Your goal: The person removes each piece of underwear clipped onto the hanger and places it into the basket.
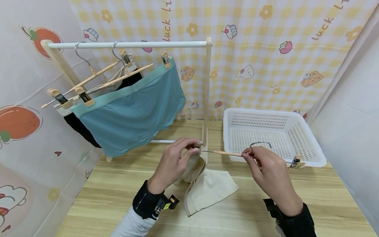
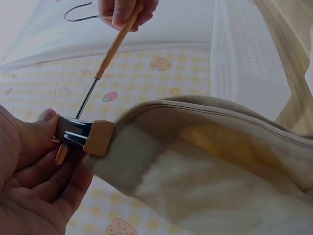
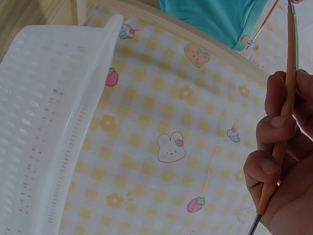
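My right hand point(image 1: 267, 168) grips the wooden bar of a clip hanger point(image 1: 226, 153) near its metal hook, fingers curled round it in the right wrist view. My left hand point(image 1: 174, 163) pinches the hanger's left clip point(image 2: 78, 134) between thumb and fingers. Caught in that clip's wooden jaws is the waistband edge of cream underpants point(image 1: 211, 187), which hang down toward the table. The hanger's right clip point(image 1: 297, 162) sticks out beyond my right hand, with no cloth on it, by the front rim of the basket.
A white perforated basket point(image 1: 318, 153) stands at the right. On the left, a rack point(image 1: 127, 45) carries blue underpants point(image 1: 133, 115) on one clip hanger and a black garment point(image 1: 78, 128) on another behind it. A patterned curtain point(image 1: 260, 82) backs the wooden table point(image 1: 97, 204).
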Action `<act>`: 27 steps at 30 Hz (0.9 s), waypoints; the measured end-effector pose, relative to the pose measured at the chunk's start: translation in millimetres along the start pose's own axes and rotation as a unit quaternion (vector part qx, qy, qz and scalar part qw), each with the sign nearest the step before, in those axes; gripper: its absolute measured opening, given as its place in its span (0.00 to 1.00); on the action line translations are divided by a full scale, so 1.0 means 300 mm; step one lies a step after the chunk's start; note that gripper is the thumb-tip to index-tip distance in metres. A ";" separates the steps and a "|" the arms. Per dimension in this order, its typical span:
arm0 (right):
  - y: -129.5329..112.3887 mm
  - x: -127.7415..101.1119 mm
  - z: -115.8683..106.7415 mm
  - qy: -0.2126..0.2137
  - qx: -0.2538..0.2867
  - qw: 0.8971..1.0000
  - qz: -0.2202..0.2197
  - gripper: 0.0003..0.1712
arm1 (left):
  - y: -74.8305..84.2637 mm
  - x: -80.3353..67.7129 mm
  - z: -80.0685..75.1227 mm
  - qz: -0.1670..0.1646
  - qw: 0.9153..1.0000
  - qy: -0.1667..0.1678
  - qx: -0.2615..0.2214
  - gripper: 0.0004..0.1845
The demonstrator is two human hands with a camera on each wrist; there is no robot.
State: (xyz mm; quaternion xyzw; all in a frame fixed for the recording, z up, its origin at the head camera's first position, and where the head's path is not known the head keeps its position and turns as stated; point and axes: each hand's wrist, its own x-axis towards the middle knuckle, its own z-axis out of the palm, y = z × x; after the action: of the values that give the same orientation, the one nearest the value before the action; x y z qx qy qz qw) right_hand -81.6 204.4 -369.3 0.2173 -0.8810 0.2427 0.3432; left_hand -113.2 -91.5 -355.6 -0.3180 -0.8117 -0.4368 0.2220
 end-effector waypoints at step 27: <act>0.006 0.003 -0.004 -0.003 -0.001 1.000 -0.003 0.13 | 0.003 -0.002 -0.001 -0.026 0.999 -0.036 0.002 0.15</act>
State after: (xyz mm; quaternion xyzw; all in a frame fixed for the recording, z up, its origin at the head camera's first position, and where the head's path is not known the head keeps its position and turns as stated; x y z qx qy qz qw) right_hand -82.7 206.5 -368.2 0.2206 -0.8817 0.2402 0.3411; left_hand -112.0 -91.6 -355.3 -0.3121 -0.8281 -0.4286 0.1822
